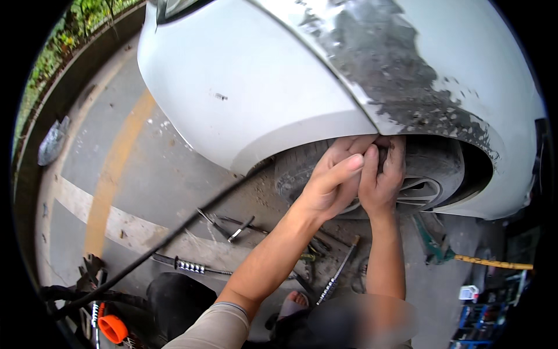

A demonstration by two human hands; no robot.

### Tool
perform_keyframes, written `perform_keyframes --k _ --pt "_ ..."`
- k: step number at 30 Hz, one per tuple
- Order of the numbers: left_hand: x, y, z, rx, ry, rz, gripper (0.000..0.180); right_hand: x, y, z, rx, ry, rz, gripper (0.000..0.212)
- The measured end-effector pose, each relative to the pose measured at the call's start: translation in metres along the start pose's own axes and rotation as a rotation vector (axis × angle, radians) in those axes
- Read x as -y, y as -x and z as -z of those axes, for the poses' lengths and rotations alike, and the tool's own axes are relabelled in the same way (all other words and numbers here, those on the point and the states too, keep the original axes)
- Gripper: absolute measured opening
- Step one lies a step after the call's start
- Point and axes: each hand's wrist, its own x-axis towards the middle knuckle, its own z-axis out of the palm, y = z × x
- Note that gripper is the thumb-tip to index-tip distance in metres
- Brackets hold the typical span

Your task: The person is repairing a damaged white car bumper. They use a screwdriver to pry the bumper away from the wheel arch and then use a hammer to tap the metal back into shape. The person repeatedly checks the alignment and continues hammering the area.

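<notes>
Both hands meet at the lip of the front wheel arch of a white car, just below the seam between the bumper (279,87) and the scraped fender (401,75). My left hand (334,180) reaches up to the arch lip with its thumb lying across in front; the fingertips are partly hidden. Close against it, my right hand (382,177) has its fingers bent and its thumb pointing up. Whatever lies between the fingers is hidden. Behind the hands are the tyre (299,168) and the grey wheel rim (421,192).
A long black bar or hose (192,221) runs slantwise across the left. Tools lie beneath my arms, including a ratchet-like tool (340,270). An orange ring-shaped thing (112,329) is at lower left, a green tool with a yellow handle (436,253) at right. A low wall (75,75) stands far left.
</notes>
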Motion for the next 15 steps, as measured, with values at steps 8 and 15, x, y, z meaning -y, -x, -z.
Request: perform_keyframes --k 8,15 --pt "-0.001 0.012 -0.006 0.013 -0.05 -0.048 0.109 0.032 -0.017 0.007 -0.044 -0.662 -0.378 0.048" --pt "-0.012 0.008 -0.027 -0.105 0.441 -0.047 0.097 0.027 -0.018 0.001 -0.038 -0.577 -0.364 0.044"
